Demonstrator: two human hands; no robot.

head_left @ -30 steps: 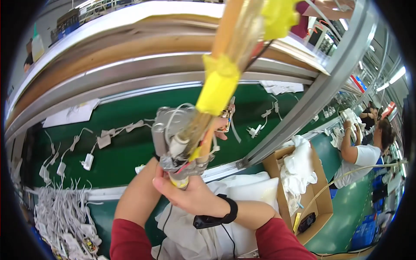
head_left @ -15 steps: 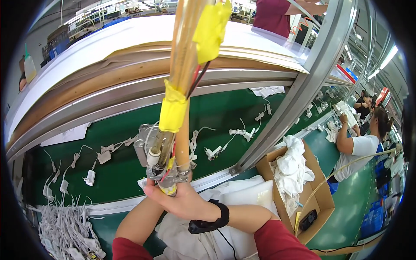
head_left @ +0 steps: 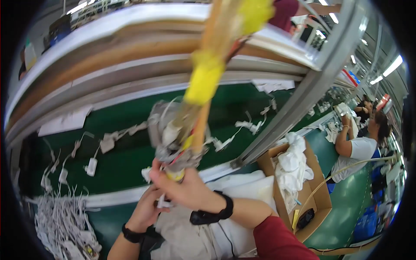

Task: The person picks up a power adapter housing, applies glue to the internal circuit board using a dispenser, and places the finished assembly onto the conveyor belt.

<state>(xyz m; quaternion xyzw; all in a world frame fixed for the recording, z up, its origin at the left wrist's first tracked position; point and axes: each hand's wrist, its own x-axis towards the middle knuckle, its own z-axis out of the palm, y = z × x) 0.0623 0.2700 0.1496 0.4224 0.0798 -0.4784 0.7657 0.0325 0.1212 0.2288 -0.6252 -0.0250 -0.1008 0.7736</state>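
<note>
A long hanging tool with a clear tube, a wooden rod and yellow tape slants down in front of me. Metal fittings and red and black wires crowd its lower end. Around that end my right hand is closed, with a black band at the wrist. Just below and to the left, my left hand pinches a small white plastic piece, whose exact kind I cannot make out. The tool is blurred by motion.
Behind lies a green conveyor belt with white corded adapters. A bundle of white cords hangs at lower left. To the right stand a metal post and a cardboard box holding white cloth. A co-worker sits beyond.
My left hand, earlier hidden behind the right, now shows lower left with the white piece. The tool's taped shaft has shifted right and slants more; my right hand still grips its lower end.
</note>
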